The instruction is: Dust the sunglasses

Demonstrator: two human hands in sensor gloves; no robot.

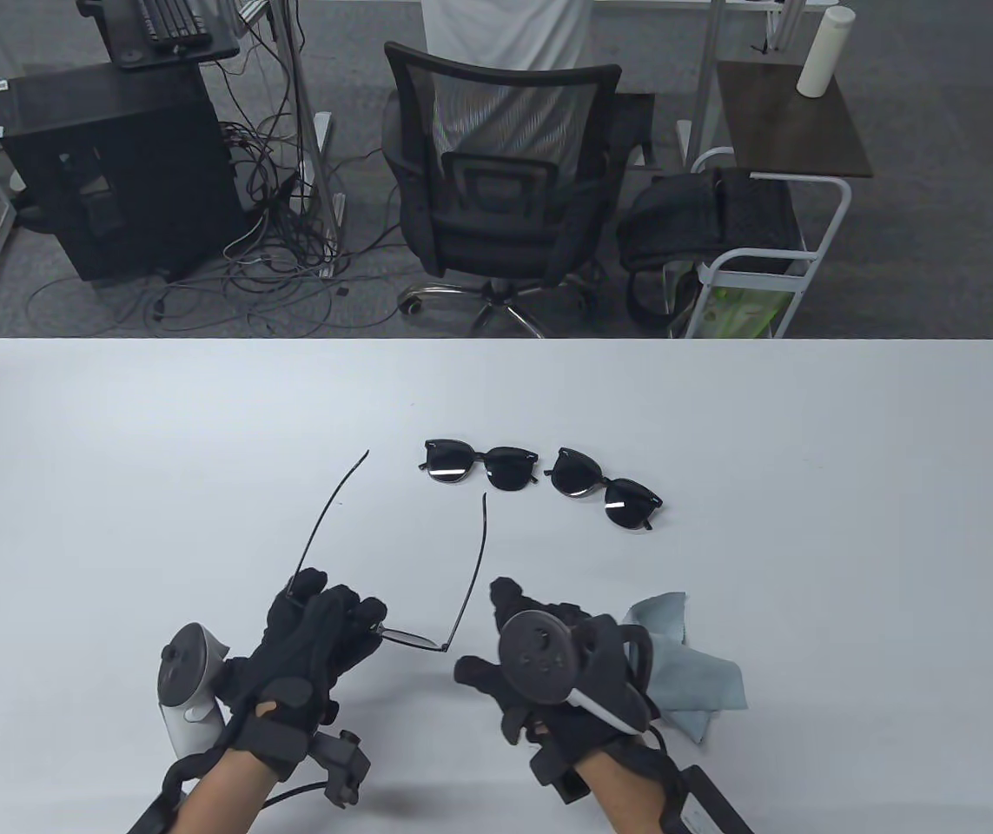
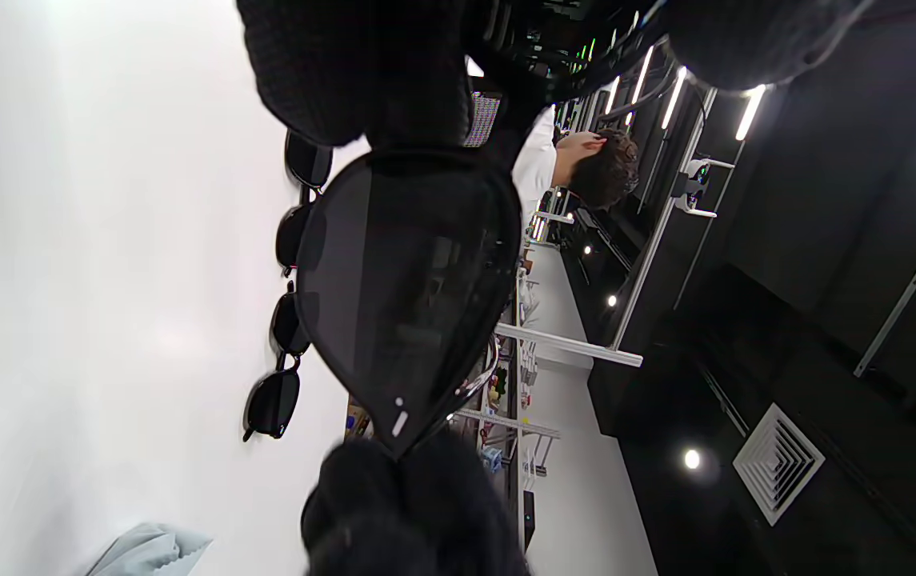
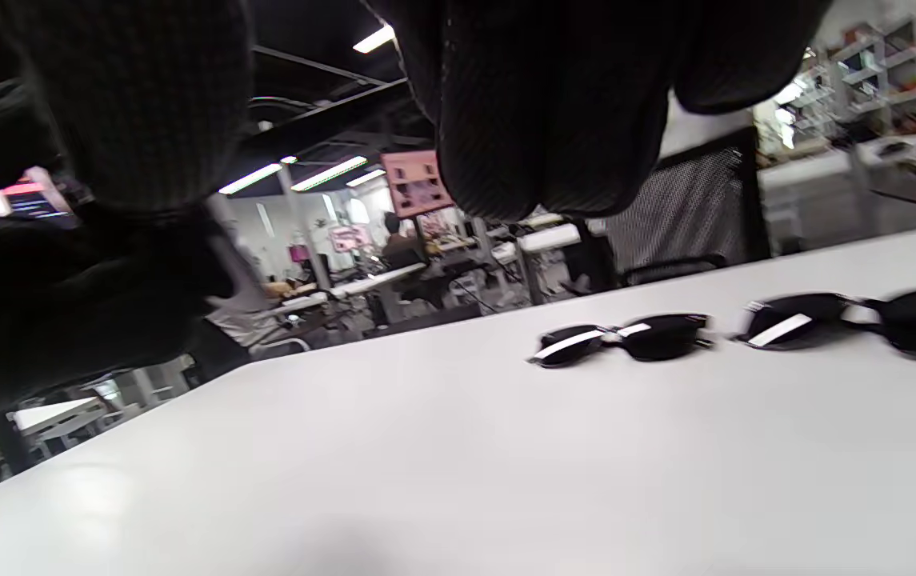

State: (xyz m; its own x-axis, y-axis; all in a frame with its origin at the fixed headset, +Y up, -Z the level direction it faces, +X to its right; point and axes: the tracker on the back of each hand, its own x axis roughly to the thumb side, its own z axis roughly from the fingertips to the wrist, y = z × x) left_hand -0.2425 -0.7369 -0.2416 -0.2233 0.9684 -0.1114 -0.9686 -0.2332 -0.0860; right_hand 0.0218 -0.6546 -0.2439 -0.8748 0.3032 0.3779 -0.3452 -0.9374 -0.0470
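Observation:
My left hand (image 1: 322,621) grips a thin-framed pair of sunglasses (image 1: 413,640) by its left lens, just above the table, with both temples open and pointing away from me. In the left wrist view the dark lens (image 2: 410,296) fills the middle, pinched between my fingers (image 2: 362,72) and thumb. My right hand (image 1: 518,647) hovers just right of the frame, fingers loosely spread, holding nothing. A grey-blue cloth (image 1: 691,669) lies on the table beside and partly under my right wrist.
Two more black sunglasses lie folded mid-table, one to the left (image 1: 479,465) and one to the right (image 1: 605,488); the right wrist view shows them too (image 3: 626,340) (image 3: 850,324). The white table (image 1: 114,452) ends at its far edge, with an office chair (image 1: 505,174) behind.

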